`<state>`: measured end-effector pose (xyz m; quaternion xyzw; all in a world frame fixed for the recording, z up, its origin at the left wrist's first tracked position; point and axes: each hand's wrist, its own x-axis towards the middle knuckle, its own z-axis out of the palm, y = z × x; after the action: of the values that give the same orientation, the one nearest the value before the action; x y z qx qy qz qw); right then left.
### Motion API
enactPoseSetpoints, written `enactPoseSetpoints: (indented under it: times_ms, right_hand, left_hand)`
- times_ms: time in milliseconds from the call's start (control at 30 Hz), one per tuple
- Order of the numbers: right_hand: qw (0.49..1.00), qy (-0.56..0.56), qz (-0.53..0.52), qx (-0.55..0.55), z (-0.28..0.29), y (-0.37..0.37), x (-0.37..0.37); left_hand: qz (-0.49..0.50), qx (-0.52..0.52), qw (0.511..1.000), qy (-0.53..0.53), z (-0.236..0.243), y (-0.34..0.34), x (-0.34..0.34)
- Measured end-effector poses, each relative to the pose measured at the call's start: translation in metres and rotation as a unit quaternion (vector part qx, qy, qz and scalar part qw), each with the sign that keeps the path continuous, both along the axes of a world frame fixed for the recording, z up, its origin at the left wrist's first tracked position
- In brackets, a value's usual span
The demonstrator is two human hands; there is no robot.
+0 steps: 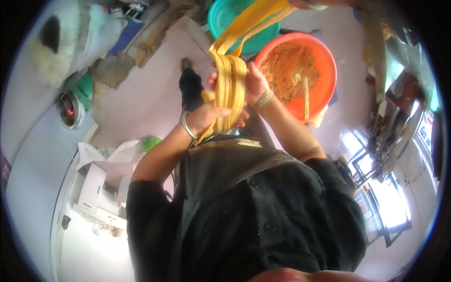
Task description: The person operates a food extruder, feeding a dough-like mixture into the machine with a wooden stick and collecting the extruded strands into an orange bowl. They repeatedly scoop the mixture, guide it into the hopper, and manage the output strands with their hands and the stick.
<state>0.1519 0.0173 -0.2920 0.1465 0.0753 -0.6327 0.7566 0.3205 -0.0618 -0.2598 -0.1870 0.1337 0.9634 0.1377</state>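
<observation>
A long bundle of yellow strands [230,80] hangs down from the top of the view and is wound in loops between my two hands. My left hand [206,116], with a metal bangle at the wrist, grips the lower end of the bundle. My right hand [256,84], also with a bangle, holds the bundle's right side just above. Both hands are raised in front of my black-clothed chest. Behind the right hand stands an orange basin [324,61] of brown crumbly material with a wooden stick in it.
A teal basin [221,21] sits beyond the orange one. A foot in a dark shoe [190,84] rests on the pale floor. A metal pot [68,109], white sacks and white boxes [91,188] lie at left. Metal-framed furniture [376,155] stands at right.
</observation>
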Motion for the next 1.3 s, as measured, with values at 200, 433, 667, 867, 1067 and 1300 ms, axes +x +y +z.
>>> enactPoseSetpoints:
  times_ms: [200,433,667,867,1067,1300]
  right_hand:
    - [0.934,0.321,0.111,0.113,0.067,-0.009,-0.003]
    - [0.844,0.484,0.127,0.193,0.072,-0.006,0.0]
    - [0.667,0.692,0.098,0.258,0.036,-0.019,-0.019]
    - [0.431,0.823,0.186,0.321,-0.064,-0.009,-0.074]
    - [0.591,0.783,0.078,0.178,-0.004,0.007,-0.078]
    - [0.896,0.443,0.04,0.015,0.076,0.094,-0.035]
  left_hand:
    - [0.031,0.097,0.995,0.011,0.007,-0.012,-0.002]
    - [-0.143,-0.17,0.975,-0.01,0.022,-0.013,-0.037]
    - [-0.103,-0.421,0.901,0.037,0.011,0.003,-0.065]
    - [-0.061,-0.498,0.828,0.252,0.083,0.024,-0.09]
    - [0.055,-0.255,0.964,-0.058,0.068,0.016,-0.107]
    - [0.178,-0.304,0.927,-0.127,0.044,0.029,-0.157]
